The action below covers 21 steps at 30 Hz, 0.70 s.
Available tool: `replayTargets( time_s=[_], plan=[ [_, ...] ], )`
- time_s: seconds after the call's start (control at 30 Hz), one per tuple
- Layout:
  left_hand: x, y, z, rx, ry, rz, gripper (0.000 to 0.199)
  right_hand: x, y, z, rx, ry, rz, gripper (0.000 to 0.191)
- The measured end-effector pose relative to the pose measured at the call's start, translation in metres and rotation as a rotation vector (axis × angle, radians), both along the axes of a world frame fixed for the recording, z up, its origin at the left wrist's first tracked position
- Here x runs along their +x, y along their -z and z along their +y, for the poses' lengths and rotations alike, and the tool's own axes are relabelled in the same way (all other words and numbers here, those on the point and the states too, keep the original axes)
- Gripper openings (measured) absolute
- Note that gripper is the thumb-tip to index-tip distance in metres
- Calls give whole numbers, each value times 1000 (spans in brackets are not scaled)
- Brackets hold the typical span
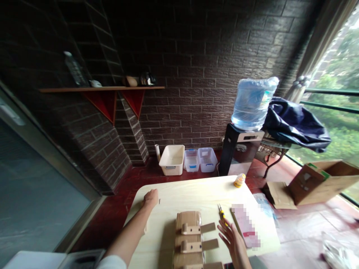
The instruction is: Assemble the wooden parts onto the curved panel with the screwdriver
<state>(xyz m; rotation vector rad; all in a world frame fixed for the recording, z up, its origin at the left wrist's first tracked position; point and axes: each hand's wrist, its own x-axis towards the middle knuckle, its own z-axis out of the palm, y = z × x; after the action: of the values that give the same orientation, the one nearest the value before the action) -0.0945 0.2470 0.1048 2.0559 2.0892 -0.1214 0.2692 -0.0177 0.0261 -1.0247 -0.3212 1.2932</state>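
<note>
My left hand (150, 198) is closed at the back left of the pale wooden table (182, 192), near a small dark stick-like piece (159, 201); whatever it holds, if anything, is hidden. At the right, my right hand (230, 237) has its fingers spread, by the handle end of a yellow and black screwdriver (221, 213) on the table. Between my arms lies a brown cardboard-covered block (188, 218) with light wooden pieces (192, 229) on it, and flat grey-brown strips stick out to its right.
A small yellow-lidded jar (239, 180) stands at the table's back right, and a pinkish, pixelated flat box (246, 228) lies at the right. Beyond the table are plastic bins (171, 160), a water dispenser (239, 149) and an open carton (311, 185).
</note>
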Motion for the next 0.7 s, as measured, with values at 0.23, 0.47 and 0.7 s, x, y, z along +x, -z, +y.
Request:
replayTargets(
  time_s=[0.23, 0.47, 0.7],
  plan=[
    [-2, -12, -4, 99, -163, -158, 23, 7, 9, 4, -20, -11, -45, 64],
    [32, -7, -58, 368, -150, -829, 18, 21, 7, 4, -73, -19, -210, 59],
    [77, -22, -129, 336, 59, -1116, 25, 26, 0, -4, -114, -167, -432, 50]
  ],
)
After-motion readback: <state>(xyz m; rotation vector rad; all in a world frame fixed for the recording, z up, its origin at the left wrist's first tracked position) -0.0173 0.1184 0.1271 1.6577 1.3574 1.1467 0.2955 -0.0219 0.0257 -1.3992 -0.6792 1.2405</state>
